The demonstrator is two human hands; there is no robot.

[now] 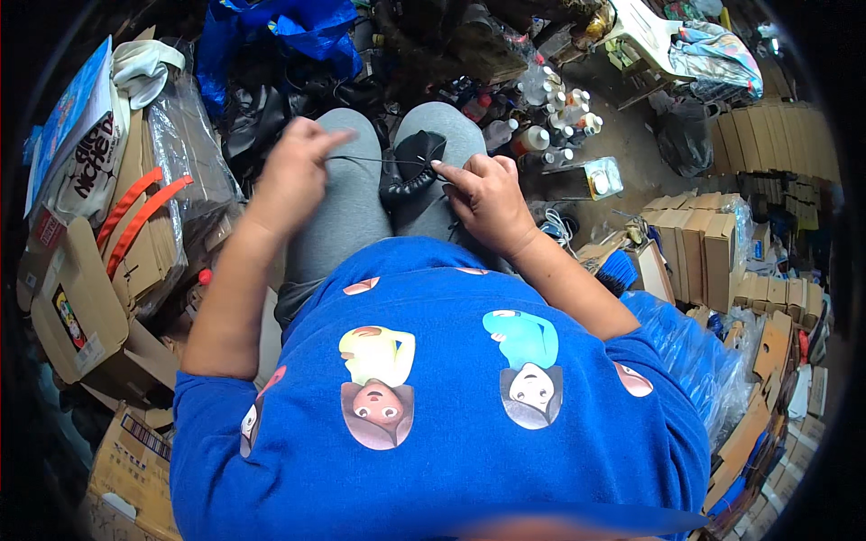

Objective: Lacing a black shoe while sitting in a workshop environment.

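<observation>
A small black shoe (415, 155), with a gathered-looking lower edge, rests between my grey-clad knees. Black thread (370, 160) stretches across it, taut, from one hand to the other. My left hand (296, 178), smeared a little by motion, is over the left thigh, closed on the thread with its index finger pointing right. At the shoe's right edge is my right hand (492, 194), its fingers curled and the index fingertip at the thread's other end. A small bright glint shows beside that fingertip; whether it is a needle I cannot tell.
Several bottles (532, 140) and a clear rectangular container (603, 178) stand right of my knees. Dark shoes and a blue bag (280, 41) lie ahead. Cardboard boxes (77, 311) crowd the left; stacked cardboard (695, 239) and plastic wrap (690, 352) are at right.
</observation>
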